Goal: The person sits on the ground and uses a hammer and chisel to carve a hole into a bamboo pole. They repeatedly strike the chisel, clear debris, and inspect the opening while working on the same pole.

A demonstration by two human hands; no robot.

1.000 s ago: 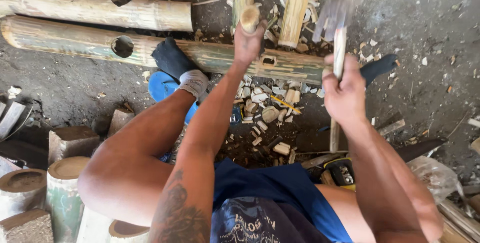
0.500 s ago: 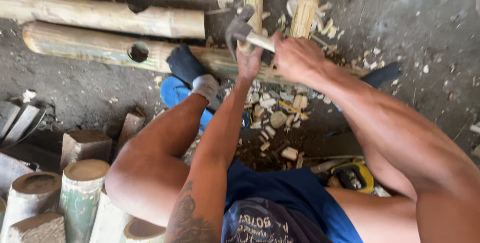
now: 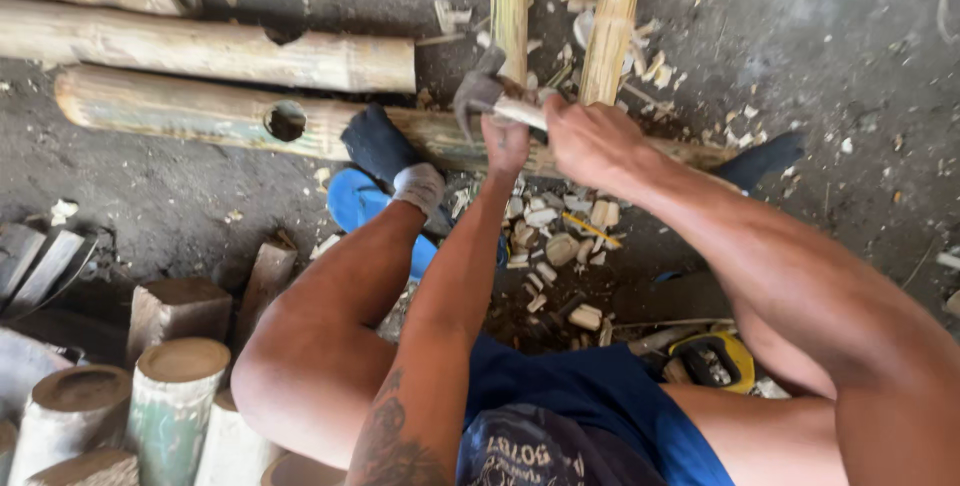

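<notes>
Head view: a claw hammer (image 3: 480, 96) is gripped by its pale handle in the right hand (image 3: 590, 141), whose fingers are closed around it, the metal head being held just above the long bamboo pole (image 3: 200, 116) that lies across the ground. The left hand (image 3: 505, 141) is closed around something on that pole, directly under the hammer head; what it clamps cannot be told. Two upright bamboo stalks (image 3: 612, 26) are seen just beyond the pole. Wood chips (image 3: 550, 236) are scattered on the near side of the pole, and a blue sandal (image 3: 360, 201) is pressed beside it. Cut bamboo stumps (image 3: 175, 386) are stood well away from the pole.
</notes>
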